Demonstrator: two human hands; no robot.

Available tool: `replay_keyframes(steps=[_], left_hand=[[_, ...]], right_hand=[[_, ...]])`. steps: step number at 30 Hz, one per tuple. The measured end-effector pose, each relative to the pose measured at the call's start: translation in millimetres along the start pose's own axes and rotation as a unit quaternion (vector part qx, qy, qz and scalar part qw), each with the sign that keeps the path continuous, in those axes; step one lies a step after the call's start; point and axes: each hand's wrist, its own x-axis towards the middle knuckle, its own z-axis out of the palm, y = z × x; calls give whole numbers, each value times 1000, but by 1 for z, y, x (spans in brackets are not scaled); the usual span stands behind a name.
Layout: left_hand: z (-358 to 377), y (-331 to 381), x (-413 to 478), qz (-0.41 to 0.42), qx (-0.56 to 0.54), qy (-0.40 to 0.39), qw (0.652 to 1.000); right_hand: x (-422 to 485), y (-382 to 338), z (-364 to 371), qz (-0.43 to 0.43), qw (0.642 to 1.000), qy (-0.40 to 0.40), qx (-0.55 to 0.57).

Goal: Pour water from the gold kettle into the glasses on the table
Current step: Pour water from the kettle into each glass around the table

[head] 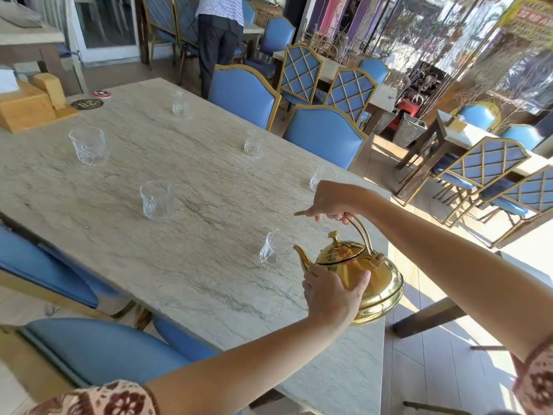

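The gold kettle [368,274] is tilted over the near right corner of the marble table [185,235], its spout at the rim of the nearest glass [275,249]. My right hand [335,202] grips the kettle's handle from above. My left hand [332,292] presses against the kettle's body below the spout. Several other clear glasses stand on the table: one in the middle [156,200], one at the left [89,146], one far back [180,103], one at the right edge [253,142] and one just behind my right hand [317,176].
Wooden boxes [28,107] and coasters [86,103] sit at the table's far left. Blue chairs with gold frames [324,136] line both long sides. A person [220,34] stands beyond the far end. More tables and chairs fill the right.
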Motion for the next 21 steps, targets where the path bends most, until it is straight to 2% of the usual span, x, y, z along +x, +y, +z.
replay_keyframes(steps=[21], left_hand=[[-1, 5, -5, 0, -9, -1, 1000]], right_hand=[[-5, -3, -4, -2, 1000, -2, -5]])
